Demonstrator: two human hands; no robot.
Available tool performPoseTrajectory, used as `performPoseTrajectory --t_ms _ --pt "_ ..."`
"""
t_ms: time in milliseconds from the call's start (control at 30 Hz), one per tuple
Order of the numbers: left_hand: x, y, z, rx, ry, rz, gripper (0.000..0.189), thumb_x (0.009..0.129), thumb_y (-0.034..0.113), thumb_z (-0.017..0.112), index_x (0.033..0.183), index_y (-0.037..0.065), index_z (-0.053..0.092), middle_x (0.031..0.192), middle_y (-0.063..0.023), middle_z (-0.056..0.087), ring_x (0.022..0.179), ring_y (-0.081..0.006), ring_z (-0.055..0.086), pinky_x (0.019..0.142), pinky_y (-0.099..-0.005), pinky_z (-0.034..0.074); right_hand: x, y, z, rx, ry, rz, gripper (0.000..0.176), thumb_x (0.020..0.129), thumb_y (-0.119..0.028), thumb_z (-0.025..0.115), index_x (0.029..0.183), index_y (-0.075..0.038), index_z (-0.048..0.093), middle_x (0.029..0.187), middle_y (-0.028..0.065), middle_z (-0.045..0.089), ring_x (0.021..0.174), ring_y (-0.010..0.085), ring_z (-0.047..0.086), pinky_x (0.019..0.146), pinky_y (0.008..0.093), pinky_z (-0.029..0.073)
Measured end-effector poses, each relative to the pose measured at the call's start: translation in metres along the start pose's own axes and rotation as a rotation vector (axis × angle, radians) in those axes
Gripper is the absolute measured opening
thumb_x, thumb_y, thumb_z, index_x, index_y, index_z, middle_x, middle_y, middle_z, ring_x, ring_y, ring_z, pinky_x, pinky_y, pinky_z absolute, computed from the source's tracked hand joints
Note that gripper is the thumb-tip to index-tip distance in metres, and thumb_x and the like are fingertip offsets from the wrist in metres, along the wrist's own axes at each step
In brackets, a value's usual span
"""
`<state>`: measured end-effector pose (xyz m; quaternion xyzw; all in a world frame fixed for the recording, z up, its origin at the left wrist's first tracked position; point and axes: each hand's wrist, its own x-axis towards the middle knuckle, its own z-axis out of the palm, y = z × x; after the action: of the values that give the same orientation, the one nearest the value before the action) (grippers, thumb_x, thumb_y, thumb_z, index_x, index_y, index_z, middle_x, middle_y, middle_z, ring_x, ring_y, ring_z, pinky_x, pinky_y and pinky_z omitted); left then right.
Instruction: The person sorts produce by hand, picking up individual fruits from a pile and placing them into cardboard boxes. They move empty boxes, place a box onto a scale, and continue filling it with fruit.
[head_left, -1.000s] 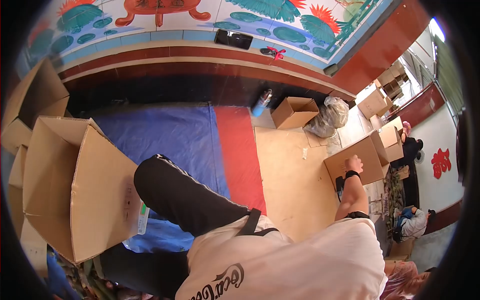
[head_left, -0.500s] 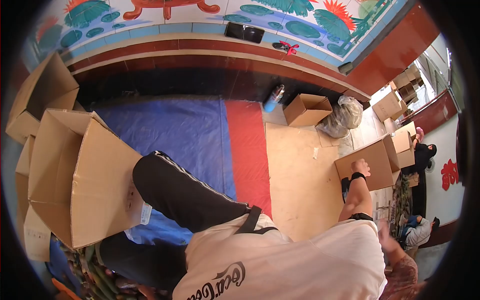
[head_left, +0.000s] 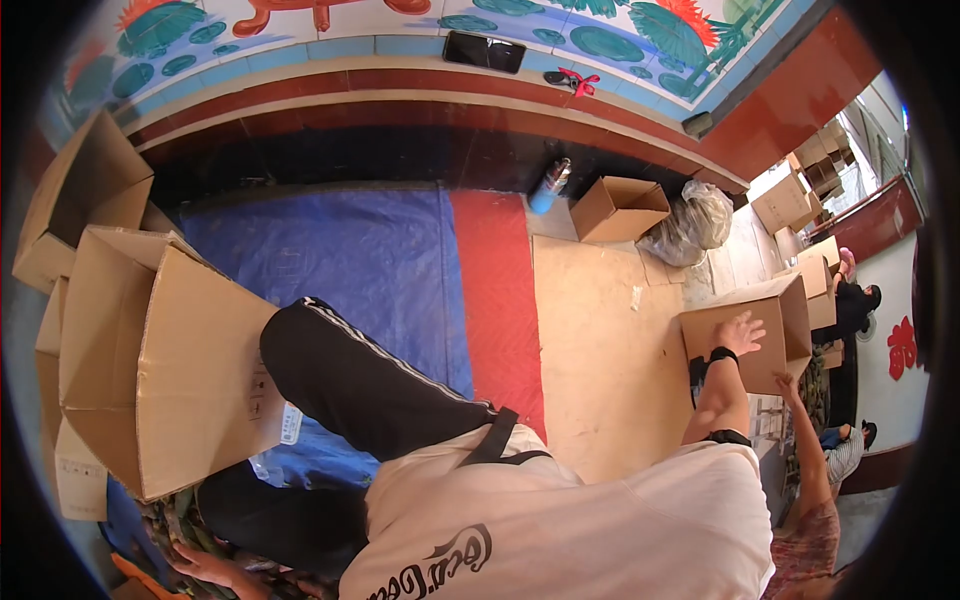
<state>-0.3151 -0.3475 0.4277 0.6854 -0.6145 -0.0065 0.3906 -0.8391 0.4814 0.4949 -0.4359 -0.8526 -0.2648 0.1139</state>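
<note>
My right hand [head_left: 740, 332], with a black band at the wrist, has its fingers spread against the side of an open cardboard box [head_left: 705, 336] at the right. A co-worker's hand [head_left: 785, 384] touches the same box at its lower edge. At the lower left, partly cut by the picture's dark rim, my left hand [head_left: 203, 565] reaches over a heap of green-brown stalks [head_left: 165, 520] with its fingers apart. Close by stands another open cardboard box [head_left: 205, 370], beside my knee. What lies inside the boxes cannot be made out.
More cardboard boxes stand at the left edge. A blue tarp [head_left: 350, 240] and a tan floor sheet [head_left: 600, 350] cover the ground. Along the wall are a blue bottle [head_left: 548, 188], a small box [head_left: 620, 212] and a plastic bag [head_left: 690, 225]. People work at the right.
My right hand has gone from curled to spread on the box. The co-worker's hand has reached up to that box. My left hand has come into view at the lower left.
</note>
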Motion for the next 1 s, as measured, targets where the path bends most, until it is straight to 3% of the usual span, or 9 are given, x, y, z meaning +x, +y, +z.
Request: performPoseTrajectory --t_ms 133,333,533,633,800,867,933,967,1000 --pt "-0.012 0.075 -0.018 -0.340 0.019 0.107 0.057 0.094 0.029 0.054 0.134 -0.005 0.035 0.131 -0.0247 0.046 0.116 -0.0357 0.051 0.097 -0.0399 0.044 0.012 0.031 0.001 -0.061 0.020 0.129 0.057 0.093 -0.030 0.039 0.147 -0.018 0.023 0.152 0.0166 0.018 0.140 0.0374 0.015 0.107 0.0608 0.018" --pt "-0.017 0.080 -0.003 -0.427 0.044 0.169 0.049 0.095 0.021 0.052 0.134 -0.004 0.035 0.132 -0.0230 0.044 0.117 -0.0338 0.050 0.098 -0.0387 0.045 0.009 0.063 -0.031 -0.016 -0.097 0.145 0.060 0.092 -0.034 0.043 0.147 -0.019 0.022 0.153 0.0144 0.019 0.141 0.0341 0.015 0.109 0.0565 0.018" --pt "-0.014 0.077 0.000 -0.416 0.064 0.221 0.048 0.096 0.019 0.051 0.134 -0.005 0.034 0.133 -0.0228 0.043 0.118 -0.0328 0.049 0.099 -0.0388 0.044 0.004 0.066 -0.035 0.077 -0.405 -0.085 0.054 0.087 -0.025 0.054 0.137 -0.012 0.038 0.132 0.0168 0.050 0.123 0.0276 0.048 0.100 0.0537 0.034" --pt "-0.024 0.094 -0.008 -0.478 0.048 0.147 0.049 0.096 0.016 0.050 0.136 -0.003 0.030 0.136 -0.0234 0.041 0.121 -0.0322 0.047 0.101 -0.0401 0.041 0.012 0.057 0.014 0.113 0.147 -0.295 0.034 0.074 -0.028 0.070 0.095 -0.007 0.053 0.098 0.0057 0.064 0.095 0.0258 0.063 0.075 0.0390 0.050" --pt "-0.025 0.111 -0.016 -0.551 0.060 0.209 0.045 0.097 0.010 0.044 0.135 -0.008 0.027 0.136 -0.0237 0.039 0.124 -0.0318 0.044 0.106 -0.0407 0.034 -0.002 0.053 -0.035 0.168 0.554 -0.448 0.072 0.065 -0.033 0.078 0.127 -0.015 0.046 0.115 0.0093 0.056 0.111 0.0289 0.051 0.089 0.0424 0.041" --pt "-0.027 0.119 -0.017 -0.620 0.062 0.213 0.047 0.097 0.011 0.045 0.136 -0.008 0.026 0.138 -0.0242 0.036 0.125 -0.0319 0.041 0.106 -0.0416 0.033 -0.001 0.058 -0.031 0.352 0.491 -0.394 0.079 0.066 -0.034 0.078 0.134 -0.015 0.041 0.120 0.0176 0.052 0.112 0.0359 0.050 0.090 0.0446 0.043" --pt "-0.029 0.123 -0.017 -0.617 0.063 0.278 0.053 0.097 0.013 0.044 0.139 -0.007 0.019 0.141 -0.0249 0.032 0.129 -0.0319 0.037 0.108 -0.0420 0.029 0.042 0.061 0.056 0.586 0.202 -0.395 0.068 0.068 -0.034 0.076 0.126 -0.010 0.049 0.098 0.0231 0.060 0.095 0.0408 0.058 0.083 0.0472 0.047" --pt "-0.032 0.126 -0.018 -0.593 0.047 0.255 0.053 0.097 0.012 0.043 0.140 -0.006 0.018 0.142 -0.0245 0.030 0.129 -0.0323 0.036 0.109 -0.0422 0.027 0.087 0.071 0.110 0.409 -0.176 -0.645 0.049 0.071 -0.031 0.075 0.110 -0.005 0.060 0.086 0.0167 0.065 0.083 0.0347 0.063 0.074 0.0437 0.050" --pt "-0.035 0.129 -0.018 -0.567 0.037 0.231 0.054 0.096 0.011 0.043 0.141 -0.005 0.017 0.143 -0.0241 0.029 0.130 -0.0327 0.035 0.109 -0.0424 0.026 0.128 0.060 0.188 0.169 -0.163 -0.950 0.034 0.075 -0.035 0.068 0.096 -0.009 0.062 0.082 0.0117 0.066 0.078 0.0308 0.065 0.066 0.0427 0.049"
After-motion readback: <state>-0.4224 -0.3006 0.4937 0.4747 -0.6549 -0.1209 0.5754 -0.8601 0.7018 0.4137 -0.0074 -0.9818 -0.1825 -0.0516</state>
